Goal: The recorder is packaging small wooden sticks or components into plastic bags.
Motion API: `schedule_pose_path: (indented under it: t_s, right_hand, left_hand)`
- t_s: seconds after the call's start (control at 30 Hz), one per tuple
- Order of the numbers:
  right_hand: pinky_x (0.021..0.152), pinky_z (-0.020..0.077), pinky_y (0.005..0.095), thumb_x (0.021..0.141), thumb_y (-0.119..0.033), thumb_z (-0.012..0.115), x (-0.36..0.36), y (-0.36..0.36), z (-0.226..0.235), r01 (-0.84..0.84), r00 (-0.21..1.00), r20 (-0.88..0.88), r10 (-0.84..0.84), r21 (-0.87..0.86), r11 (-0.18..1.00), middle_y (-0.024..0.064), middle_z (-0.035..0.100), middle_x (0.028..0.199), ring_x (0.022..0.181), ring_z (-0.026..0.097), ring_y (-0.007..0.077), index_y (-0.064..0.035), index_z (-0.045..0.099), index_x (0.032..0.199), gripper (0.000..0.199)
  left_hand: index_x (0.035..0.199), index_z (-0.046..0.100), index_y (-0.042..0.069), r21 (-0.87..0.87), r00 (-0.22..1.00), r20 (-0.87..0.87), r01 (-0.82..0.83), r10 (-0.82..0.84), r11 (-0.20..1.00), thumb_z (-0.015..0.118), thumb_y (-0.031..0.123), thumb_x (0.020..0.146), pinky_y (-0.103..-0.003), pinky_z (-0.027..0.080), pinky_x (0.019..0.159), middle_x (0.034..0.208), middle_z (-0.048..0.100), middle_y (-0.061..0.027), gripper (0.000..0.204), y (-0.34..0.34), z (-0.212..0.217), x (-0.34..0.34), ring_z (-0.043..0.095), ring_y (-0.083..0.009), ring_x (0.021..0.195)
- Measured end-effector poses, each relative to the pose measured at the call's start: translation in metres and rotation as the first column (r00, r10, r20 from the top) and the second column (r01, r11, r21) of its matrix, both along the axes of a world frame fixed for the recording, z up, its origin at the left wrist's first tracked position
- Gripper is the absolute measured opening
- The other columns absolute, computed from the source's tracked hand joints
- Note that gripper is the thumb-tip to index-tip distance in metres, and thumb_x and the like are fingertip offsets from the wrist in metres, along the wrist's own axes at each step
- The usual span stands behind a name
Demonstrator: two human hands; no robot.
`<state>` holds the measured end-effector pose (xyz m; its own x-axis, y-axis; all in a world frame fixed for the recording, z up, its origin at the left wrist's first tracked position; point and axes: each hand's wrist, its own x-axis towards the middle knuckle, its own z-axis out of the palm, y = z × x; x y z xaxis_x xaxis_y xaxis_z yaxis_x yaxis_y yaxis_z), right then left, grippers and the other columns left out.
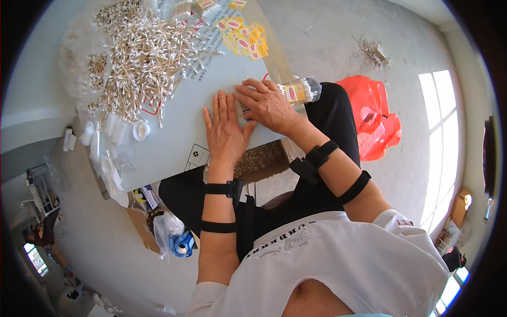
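My left hand [227,129] lies flat on the table, its fingers stretched out beside a row of cotton swabs [241,108]. Over those swabs rests my right hand [270,107], with its fingers extended and slightly apart. The two hands nearly meet, and they hide much of the row between them. Just right of my right hand, a clear bag of cotton swabs [297,93] with a yellow label lies at the table's edge. A large heap of loose cotton swabs [150,66] covers the far left of the table.
Yellow label cards [245,41] are scattered at the far side of the table [182,124]. Small round tubs [141,130] stand at its left. Below the near edge sits a cardboard box [261,161] of swabs. A red plastic bag [369,116] lies on the floor to the right.
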<state>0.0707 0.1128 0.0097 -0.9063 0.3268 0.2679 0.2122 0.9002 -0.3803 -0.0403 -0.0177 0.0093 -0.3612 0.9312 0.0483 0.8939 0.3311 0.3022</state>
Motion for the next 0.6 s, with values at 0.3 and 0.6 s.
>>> schedule_pose_path:
  t_s: [0.3, 0.6]
  right_hand:
    - [0.104, 0.0349, 0.0434, 0.080, -0.027, 0.069, 0.007, -0.004, -0.012, 0.007, 0.998, -0.059, -0.003, 0.068, 0.998, 0.0060, 0.053, 0.138, 0.130, 0.043, 0.0242, -0.0075, 0.057, 0.128, 0.054]
    - [0.100, 0.0371, 0.0406, 0.082, -0.027, 0.065, 0.008, -0.008, -0.013, 0.014, 0.994, -0.113, 0.003, 0.143, 0.990, 0.0053, 0.058, 0.130, 0.122, 0.047, 0.0235, -0.0056, 0.062, 0.120, 0.044]
  left_hand:
    - [0.147, 0.031, 0.000, -0.029, 0.999, -0.020, 0.028, -0.029, 0.999, 0.059, 0.051, 0.087, -0.054, 0.009, 0.117, 0.157, 0.023, -0.0174, 0.084, -0.002, 0.000, 0.005, 0.017, -0.0294, 0.147]
    - [0.148, 0.029, -0.001, 0.001, 1.000, -0.023, 0.015, -0.015, 1.000, 0.055, 0.053, 0.089, -0.053, 0.010, 0.118, 0.157, 0.023, -0.0173, 0.083, -0.004, -0.006, 0.008, 0.017, -0.0303, 0.147]
